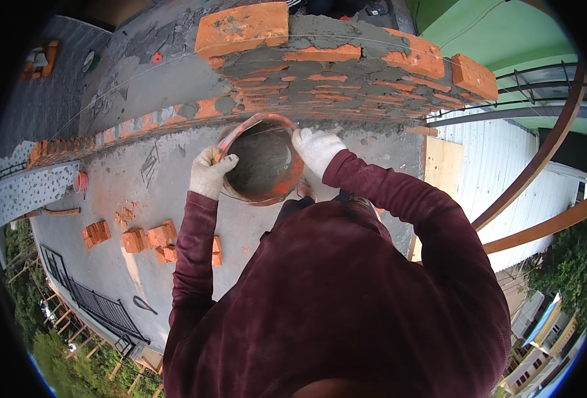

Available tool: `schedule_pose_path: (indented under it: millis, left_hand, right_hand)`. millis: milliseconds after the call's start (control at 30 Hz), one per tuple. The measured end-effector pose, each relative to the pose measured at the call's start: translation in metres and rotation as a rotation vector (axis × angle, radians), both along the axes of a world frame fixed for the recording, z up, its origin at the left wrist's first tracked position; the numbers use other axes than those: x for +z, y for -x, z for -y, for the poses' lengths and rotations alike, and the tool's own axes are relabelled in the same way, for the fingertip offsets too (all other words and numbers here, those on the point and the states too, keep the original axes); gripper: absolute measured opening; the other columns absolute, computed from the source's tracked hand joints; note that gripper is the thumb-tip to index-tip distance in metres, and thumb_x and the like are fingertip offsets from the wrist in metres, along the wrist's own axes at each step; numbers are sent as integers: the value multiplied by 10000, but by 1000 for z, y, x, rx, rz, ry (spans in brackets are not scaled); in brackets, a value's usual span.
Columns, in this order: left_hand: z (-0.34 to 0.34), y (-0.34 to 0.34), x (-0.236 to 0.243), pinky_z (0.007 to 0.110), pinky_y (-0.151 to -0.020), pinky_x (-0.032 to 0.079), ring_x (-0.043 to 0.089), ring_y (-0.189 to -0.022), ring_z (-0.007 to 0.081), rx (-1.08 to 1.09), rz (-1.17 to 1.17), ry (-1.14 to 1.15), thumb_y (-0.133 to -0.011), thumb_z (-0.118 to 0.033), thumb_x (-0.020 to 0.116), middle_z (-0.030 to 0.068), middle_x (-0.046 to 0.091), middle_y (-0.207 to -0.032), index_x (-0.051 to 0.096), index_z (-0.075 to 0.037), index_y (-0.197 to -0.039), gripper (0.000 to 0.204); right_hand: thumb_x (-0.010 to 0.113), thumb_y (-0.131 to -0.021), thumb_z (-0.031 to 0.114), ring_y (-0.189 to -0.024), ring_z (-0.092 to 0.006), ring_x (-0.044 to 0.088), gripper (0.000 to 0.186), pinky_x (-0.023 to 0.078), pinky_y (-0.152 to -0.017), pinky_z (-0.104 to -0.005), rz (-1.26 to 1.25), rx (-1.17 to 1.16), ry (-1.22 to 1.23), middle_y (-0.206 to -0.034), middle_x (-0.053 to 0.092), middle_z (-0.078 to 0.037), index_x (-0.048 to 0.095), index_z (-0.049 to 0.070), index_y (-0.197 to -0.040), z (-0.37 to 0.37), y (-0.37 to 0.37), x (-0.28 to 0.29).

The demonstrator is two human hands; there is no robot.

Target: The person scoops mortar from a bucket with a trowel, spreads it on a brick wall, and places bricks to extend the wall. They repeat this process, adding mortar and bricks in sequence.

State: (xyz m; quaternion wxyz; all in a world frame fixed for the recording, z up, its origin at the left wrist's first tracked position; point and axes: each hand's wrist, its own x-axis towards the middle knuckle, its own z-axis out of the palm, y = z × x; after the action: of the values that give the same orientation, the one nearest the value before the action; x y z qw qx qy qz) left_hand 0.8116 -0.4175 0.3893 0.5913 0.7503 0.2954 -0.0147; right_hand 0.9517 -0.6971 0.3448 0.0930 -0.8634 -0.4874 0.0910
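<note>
An orange-red bucket (283, 188) hangs or stands in front of my body, its mouth turned up. Grey wet mortar (257, 159) coats its inside and lies in it. My left hand (212, 171), in a whitish work glove, is closed on the left side of the bucket's rim, thumb over the edge. On the opposite side my right hand (316, 149), gloved too, is closed at the rim; its fingertips are partly hidden. Just beyond the bucket rises a brick wall (333, 89) with grey mortar joints and rough mortar along its top.
A single brick (242, 29) sits on the wall's left end, another brick (474, 77) at its right. A thin string runs along the top. Stacked bricks (162, 233) stand on the concrete floor (117, 192) to the left. A black railing (101, 302) lines the floor's outer edge.
</note>
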Motion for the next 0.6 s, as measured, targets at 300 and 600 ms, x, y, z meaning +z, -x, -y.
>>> schedule_pose_path:
  millis: [300,600]
  left_hand:
    - [51,-47,37,251,-592,383,438,-655,49,-41,88,-1,-817,-158,820,-76,481,-703,528,-100,-744,307]
    - [114,-88,72,250,-580,402,467,-647,47,-107,113,-72,-815,-168,827,-69,511,-704,600,-81,-794,243]
  right_hand:
    - [637,-865,67,-910,-425,707,257,573,-733,-486,-197,159,157,-984,684,-250,572,-3,-1103,66,-25,66]
    - [746,-754,127,-1008,-413,706,326,570,-823,-469,-439,66,333,-1007,732,-234,702,5,-1053,114,-89,43]
